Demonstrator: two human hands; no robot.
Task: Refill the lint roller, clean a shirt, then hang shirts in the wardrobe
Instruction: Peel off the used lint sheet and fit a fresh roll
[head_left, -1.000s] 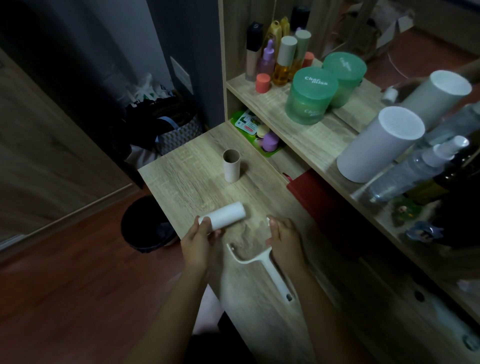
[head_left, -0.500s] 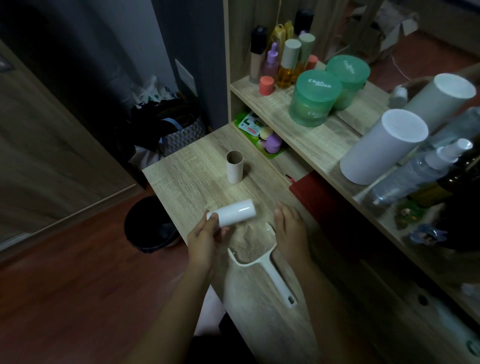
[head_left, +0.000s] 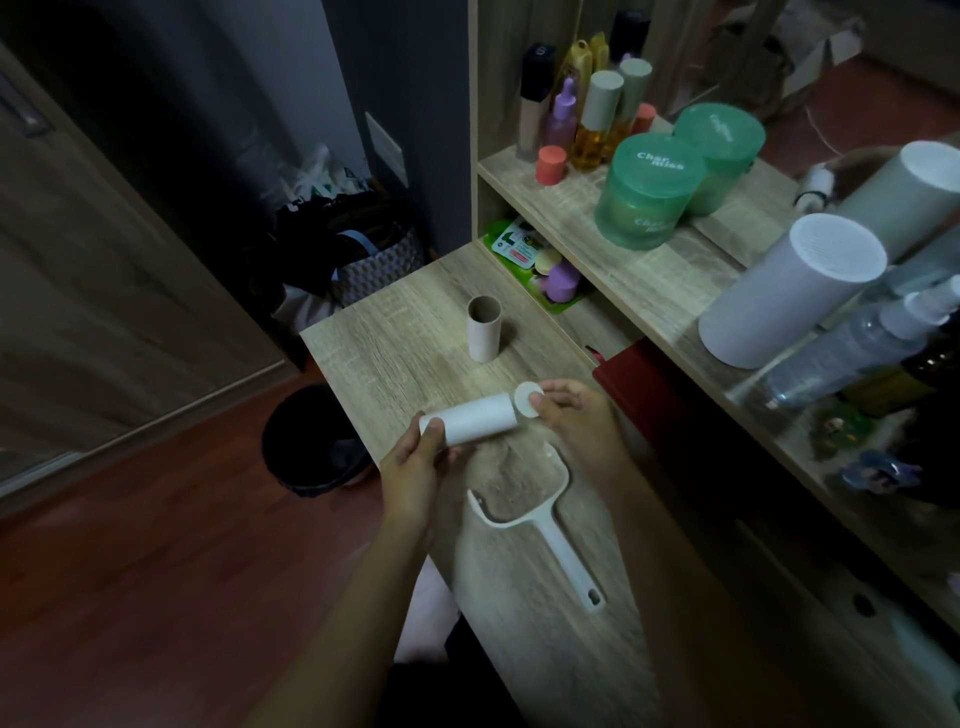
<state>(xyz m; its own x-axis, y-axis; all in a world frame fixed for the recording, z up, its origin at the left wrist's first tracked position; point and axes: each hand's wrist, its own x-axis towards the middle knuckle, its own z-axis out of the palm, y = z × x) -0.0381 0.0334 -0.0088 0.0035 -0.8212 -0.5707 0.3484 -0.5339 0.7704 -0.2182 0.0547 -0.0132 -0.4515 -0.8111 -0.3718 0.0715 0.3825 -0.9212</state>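
The right hand (head_left: 574, 421) has left the tabletop (head_left: 395, 343) and now pinches a white cap (head_left: 525, 399) at the end of the one new roll (head_left: 475, 419), gripped by the left hand (head_left: 415, 462), above the lone empty handle (head_left: 540, 525). One spent core (head_left: 484, 328) stands beyond. Refilling is barely begun; cleaning and hanging remain.

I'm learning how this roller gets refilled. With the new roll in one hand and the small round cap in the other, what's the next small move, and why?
Probably press the round cap, pinched in the right hand, into the open end of the white roll that the left hand holds. The cap already sits right at that end, and the empty handle frame lies on the table waiting for the roll.
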